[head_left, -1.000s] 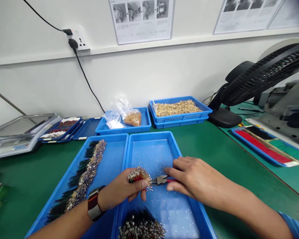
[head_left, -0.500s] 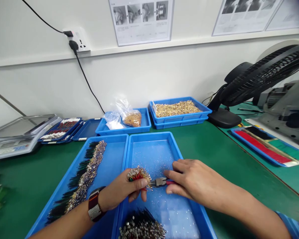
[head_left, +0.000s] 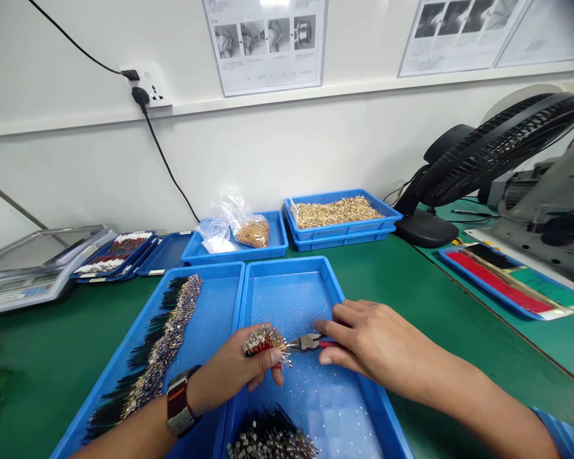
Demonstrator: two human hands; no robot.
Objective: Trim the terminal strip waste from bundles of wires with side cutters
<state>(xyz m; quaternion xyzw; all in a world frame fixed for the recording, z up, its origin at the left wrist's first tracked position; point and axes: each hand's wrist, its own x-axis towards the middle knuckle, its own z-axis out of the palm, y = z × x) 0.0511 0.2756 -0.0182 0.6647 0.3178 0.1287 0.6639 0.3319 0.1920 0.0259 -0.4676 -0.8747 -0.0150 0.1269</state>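
My left hand point(head_left: 242, 363), with a watch on its wrist, is closed round a bundle of thin wired parts point(head_left: 264, 339) with shiny metal ends and some red and green showing. In my right hand point(head_left: 363, 338) is a pair of pliers point(head_left: 307, 343) with red handles. The jaws' tips reach the right side of the bundle; whether they bite on a part is too small to tell. Both hands are above a blue tray point(head_left: 291, 271) strewn with tiny bright bits. Nearer to me in that tray lies a pile of dark wired parts with metal ends point(head_left: 272, 437).
A second blue tray point(head_left: 220, 274) on the left holds a long row of similar parts point(head_left: 165, 338). Behind stand a tray with plastic bags point(head_left: 253, 231) and stacked trays of gold pieces point(head_left: 339, 211). A scale point(head_left: 33, 268) is at left, a black fan point(head_left: 488, 159) at right.
The view has shifted slightly. My hands keep nearly the same places, with the pliers still at the bundle's right side; the bundle looks turned a little.
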